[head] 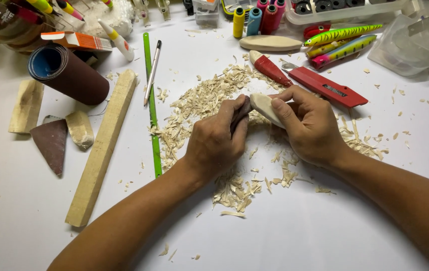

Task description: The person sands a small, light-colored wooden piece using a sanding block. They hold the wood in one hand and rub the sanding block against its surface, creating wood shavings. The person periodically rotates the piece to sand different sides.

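My right hand (309, 125) grips a small pale carved wooden piece (264, 106), rounded and tapering, held above the table. My left hand (218, 139) pinches a folded piece of dark brown sandpaper (241, 113) against the left end of that piece. Both hands hover over a heap of light wood shavings (209, 100) spread on the white table (294, 231).
A long square wooden stick (103, 148) and a green ruler (151, 108) lie to the left, with a sandpaper roll (69, 74), wood offcuts and a sandpaper scrap (51, 143). A red utility knife (327, 87), a carved blank (270, 43), painted fishing lures (342, 35) and thread spools (254, 21) lie behind.
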